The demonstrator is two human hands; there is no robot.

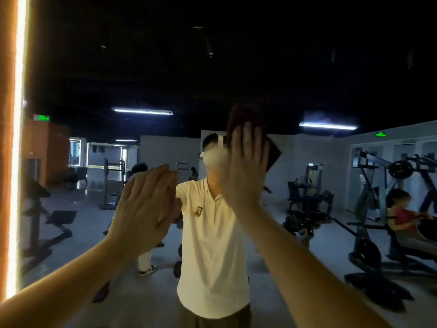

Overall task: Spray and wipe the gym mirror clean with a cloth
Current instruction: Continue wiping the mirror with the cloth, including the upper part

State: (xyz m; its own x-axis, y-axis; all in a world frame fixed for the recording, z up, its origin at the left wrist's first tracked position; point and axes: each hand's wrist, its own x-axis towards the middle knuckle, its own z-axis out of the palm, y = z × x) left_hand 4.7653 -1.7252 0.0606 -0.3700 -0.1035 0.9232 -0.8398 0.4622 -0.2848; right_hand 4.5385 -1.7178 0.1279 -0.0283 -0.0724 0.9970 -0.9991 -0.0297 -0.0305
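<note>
The gym mirror (pixel 307 67) fills the view and reflects a dark gym and a person in a white shirt. My right hand (pixel 246 166) lies flat with straight fingers on a dark red cloth (pixel 246 114), pressing it against the glass at head height. The cloth sticks out above and to the right of my fingers. My left hand (pixel 144 207) is flat with straight fingers against the mirror, lower and to the left, meeting its own reflection. No spray bottle is in view.
A glowing orange light strip (pixel 17 138) runs down the mirror's left edge. The glass reflects weight machines (pixel 369 209) on the right, a seated person (pixel 404 218), an exercise bike at left and ceiling lamps.
</note>
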